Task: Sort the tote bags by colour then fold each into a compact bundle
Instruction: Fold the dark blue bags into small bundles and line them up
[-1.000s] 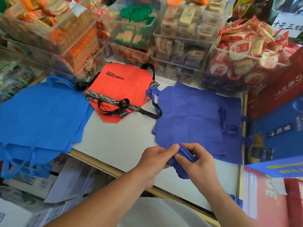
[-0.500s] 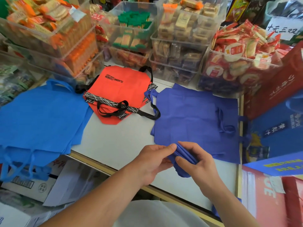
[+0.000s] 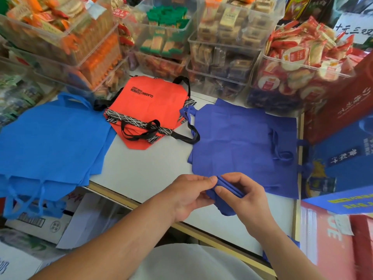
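Left hand and right hand both pinch the folded dark-blue tote, bunched into a narrow strip, fingers curled on it. It's held over the desk near edge, in front and right of the red tote. Flat dark-blue tote lies just right of the red tote. Light-blue totes are stacked left of it, overhanging the desk.
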`<control>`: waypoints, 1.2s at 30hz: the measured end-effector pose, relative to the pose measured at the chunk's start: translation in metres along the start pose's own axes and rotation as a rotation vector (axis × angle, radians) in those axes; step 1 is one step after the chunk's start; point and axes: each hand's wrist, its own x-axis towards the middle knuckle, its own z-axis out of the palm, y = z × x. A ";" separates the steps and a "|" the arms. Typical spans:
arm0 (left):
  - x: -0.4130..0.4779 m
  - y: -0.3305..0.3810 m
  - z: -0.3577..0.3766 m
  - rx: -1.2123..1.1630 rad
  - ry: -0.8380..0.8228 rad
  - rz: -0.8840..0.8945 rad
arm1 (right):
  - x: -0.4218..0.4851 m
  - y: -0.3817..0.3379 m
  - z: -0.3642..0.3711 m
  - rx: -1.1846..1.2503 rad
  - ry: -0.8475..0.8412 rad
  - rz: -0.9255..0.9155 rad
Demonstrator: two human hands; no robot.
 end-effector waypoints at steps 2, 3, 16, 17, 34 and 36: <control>0.000 0.000 -0.003 -0.023 -0.018 -0.020 | 0.001 0.004 0.000 -0.022 -0.038 0.003; -0.001 0.001 -0.004 -0.033 -0.031 -0.028 | 0.001 0.004 0.000 -0.023 -0.052 0.002; 0.004 -0.008 0.001 0.265 0.195 0.309 | 0.014 0.001 0.002 -0.150 -0.011 -0.062; 0.005 -0.009 -0.003 0.237 0.181 0.266 | 0.015 0.002 0.001 -0.164 -0.046 -0.043; 0.098 -0.055 -0.064 0.234 0.284 -0.078 | 0.069 0.120 0.038 -0.306 -0.132 0.183; 0.113 -0.061 -0.067 0.195 0.303 -0.084 | 0.079 0.132 0.043 -0.269 -0.102 0.213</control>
